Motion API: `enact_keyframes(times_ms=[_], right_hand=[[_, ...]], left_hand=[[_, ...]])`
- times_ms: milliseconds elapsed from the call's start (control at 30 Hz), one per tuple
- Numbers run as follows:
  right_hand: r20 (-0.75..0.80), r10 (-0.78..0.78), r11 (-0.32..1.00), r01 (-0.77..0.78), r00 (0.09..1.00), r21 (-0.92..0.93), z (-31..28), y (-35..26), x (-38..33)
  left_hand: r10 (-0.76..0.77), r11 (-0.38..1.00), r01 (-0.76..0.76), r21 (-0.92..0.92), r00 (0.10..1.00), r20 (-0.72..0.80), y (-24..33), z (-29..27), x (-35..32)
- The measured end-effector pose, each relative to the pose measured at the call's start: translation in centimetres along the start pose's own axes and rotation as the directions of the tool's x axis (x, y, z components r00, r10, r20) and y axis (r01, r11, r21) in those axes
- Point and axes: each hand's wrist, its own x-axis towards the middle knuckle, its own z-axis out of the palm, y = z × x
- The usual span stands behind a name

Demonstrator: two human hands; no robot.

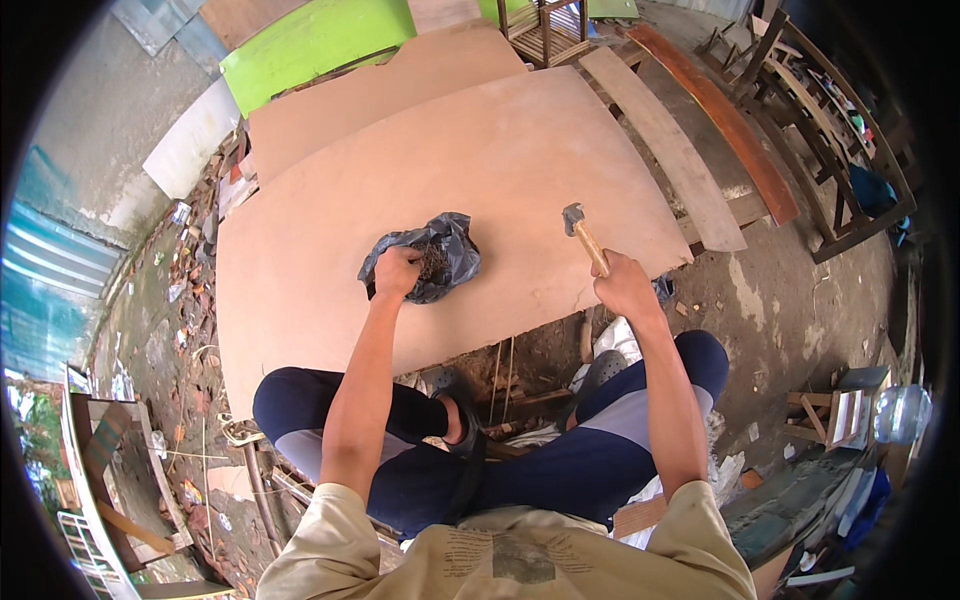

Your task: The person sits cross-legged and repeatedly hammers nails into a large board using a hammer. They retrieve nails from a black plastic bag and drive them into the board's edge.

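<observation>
A hammer (586,237) with a pale wooden handle and a dark metal head is gripped in my right hand (626,287). Its head points up and away, above the right part of a large brown wooden sheet (520,150). On the same sheet, left of the middle, sits a crumpled black plastic bag (460,250), its mouth open. Inside it lies a heap of small, thin, dark pieces (433,263) that look like nails. My left hand (398,270) reaches into the bag with curled fingers; the fingertips and anything between them are hidden.
A second brown sheet (350,105) and a green panel (320,50) lie beyond. To the right are a grey-brown plank (665,150), a reddish plank (720,120) and a dark wooden frame (835,130). Litter covers the ground at left. A clear water jug (902,414) stands far right.
</observation>
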Motion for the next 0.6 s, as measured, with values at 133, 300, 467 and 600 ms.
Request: enact_keyframes(times_ms=[133,300,467,600], right_hand=[[0.02,-0.01,0.999,0.011,1.0,-0.043,0.2,-0.1,0.9],[0.019,-0.015,0.995,0.017,1.0,-0.101,0.1,-0.6,1.6],[0.021,-0.016,0.989,0.019,1.0,-0.149,0.4,-0.4,2.3],[0.025,-0.005,0.99,0.009,1.0,-0.142,0.2,-0.6,2.4]], left_hand=[[-0.008,0.998,0.005,0.065,0.999,0.041,0.0,-0.1,0.7],[-0.108,0.992,0.113,-0.053,0.991,0.076,-1.0,-0.4,1.6],[-0.22,0.928,0.252,-0.276,0.965,0.142,-2.0,-0.7,2.1],[-0.219,0.939,0.253,-0.234,0.962,0.163,-1.4,-1.0,2.0]])
